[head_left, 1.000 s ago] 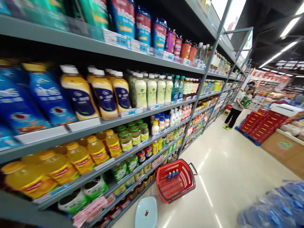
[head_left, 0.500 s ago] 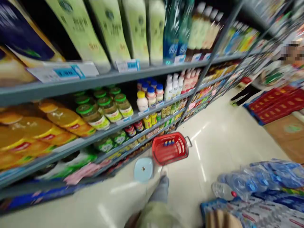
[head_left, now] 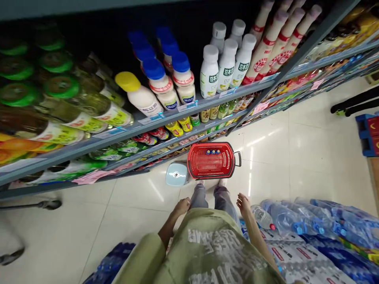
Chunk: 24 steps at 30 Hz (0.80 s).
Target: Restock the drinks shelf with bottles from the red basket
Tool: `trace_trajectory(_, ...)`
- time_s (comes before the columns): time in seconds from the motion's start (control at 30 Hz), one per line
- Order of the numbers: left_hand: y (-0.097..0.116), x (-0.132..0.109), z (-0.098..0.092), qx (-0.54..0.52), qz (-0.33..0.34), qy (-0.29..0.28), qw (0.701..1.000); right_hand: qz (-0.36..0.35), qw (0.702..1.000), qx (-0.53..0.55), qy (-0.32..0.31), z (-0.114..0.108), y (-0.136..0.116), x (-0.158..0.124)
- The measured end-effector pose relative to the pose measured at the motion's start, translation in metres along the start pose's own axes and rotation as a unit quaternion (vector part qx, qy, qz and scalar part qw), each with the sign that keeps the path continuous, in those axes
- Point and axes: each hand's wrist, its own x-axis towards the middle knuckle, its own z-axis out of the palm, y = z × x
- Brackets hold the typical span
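Observation:
My left hand [head_left: 181,206] hangs beside my left leg, its fingers curled together with nothing visible in them. On the other side, my right hand [head_left: 243,202] is held out above the floor, fingers loosely apart and holding nothing. In front of my feet stands a red shopping basket [head_left: 194,161] on the floor. Three small bottles with blue caps [head_left: 213,152] are inside it, near its far wall. A light blue square lid or stool top [head_left: 176,174] is just left of the basket. Neither hand touches these things.
Shelves ahead carry white bottles [head_left: 227,73], blue-capped bottles [head_left: 166,88], a yellow-capped bottle [head_left: 142,94] and green-lidded bottles [head_left: 85,106]. Large water bottles [head_left: 284,221] lie on packs at right. A cart wheel [head_left: 50,204] shows at left. Another person's legs [head_left: 355,102] are far right.
My view has turned downward and come nearer the lower shelves. Both my hands now show clearly beside my body; earlier, only a blurred part of one showed at the bottom edge.

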Motion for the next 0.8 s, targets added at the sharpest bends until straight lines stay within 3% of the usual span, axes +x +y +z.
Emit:
trace_trajectory(0.1, 0.016, 0.047, 0.027, 0.054, -0.045, -0.072, 0.995, 0.021, 0.996, -0.087, 0.01, -0.02, 0.005, 0.051)
trace_trajectory(0.2, 0.043, 0.084, 0.053, 0.1, -0.072, -0.091, 0.988, 0.026, 0.983, -0.18, -0.019, -0.03, -0.005, 0.103)
trace_trajectory(0.4, 0.113, 0.159, 0.112, 0.176, -0.051, -0.108, 0.977, -0.016, 0.953, -0.297, -0.062, -0.028, -0.062, 0.215)
trace_trajectory(0.57, 0.141, 0.245, 0.157, 0.222, -0.021, -0.105, 0.969, -0.055, 0.916, -0.389, -0.078, 0.002, -0.092, 0.32)
trace_trajectory(0.7, 0.146, 0.33, 0.188, 0.264, -0.016, -0.087, 0.96, -0.066, 0.898, -0.423, -0.107, 0.041, -0.078, 0.391)
trace_trajectory(0.8, 0.146, 0.394, 0.208, 0.291, 0.002, -0.079, 0.954, -0.089, 0.89, -0.429, -0.122, 0.068, -0.059, 0.419)
